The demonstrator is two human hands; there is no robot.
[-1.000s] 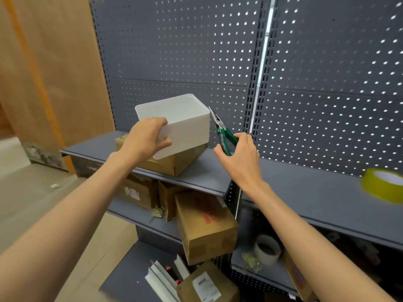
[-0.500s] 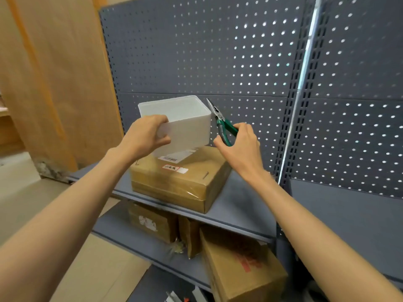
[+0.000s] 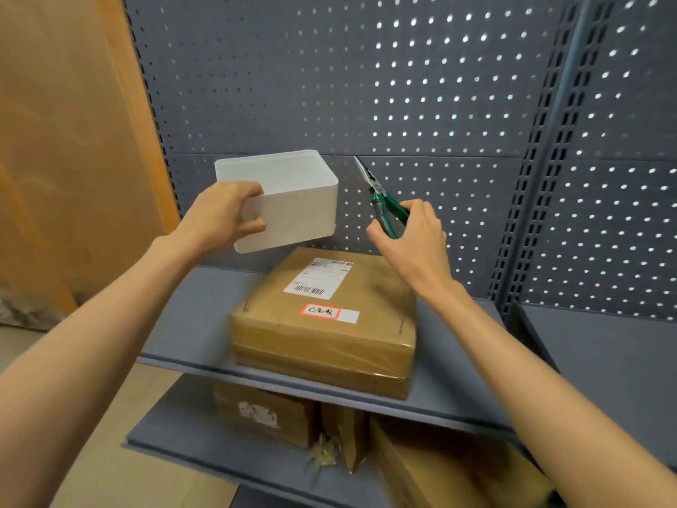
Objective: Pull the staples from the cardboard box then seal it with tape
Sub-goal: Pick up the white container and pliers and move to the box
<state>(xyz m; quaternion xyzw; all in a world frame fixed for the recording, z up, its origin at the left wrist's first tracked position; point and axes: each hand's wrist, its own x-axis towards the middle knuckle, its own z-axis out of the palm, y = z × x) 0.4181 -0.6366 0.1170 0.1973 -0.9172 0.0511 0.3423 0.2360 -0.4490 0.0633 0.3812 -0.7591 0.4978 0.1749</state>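
Observation:
A flat cardboard box (image 3: 322, 324) with a shipping label and a red-bordered sticker lies on the grey upper shelf (image 3: 183, 324). Thin staples show near its top edges. My left hand (image 3: 223, 214) grips the near left corner of a white plastic bin (image 3: 293, 199), held in the air above and behind the box. My right hand (image 3: 414, 236) holds green-handled needle-nose pliers (image 3: 381, 199), jaws pointing up, to the right of the bin and above the box's far right corner.
A grey pegboard wall (image 3: 403, 86) rises behind the shelf, with a wooden panel (image 3: 66, 141) at the left. Several other cardboard boxes (image 3: 263, 412) sit on the lower shelf. A second shelf section (image 3: 604, 353) continues to the right.
The view has swung left and closer, so the cardboard box now lies fully in sight below my hands. Both hands keep their grip on the bin and the pliers. The tape roll has left the view.

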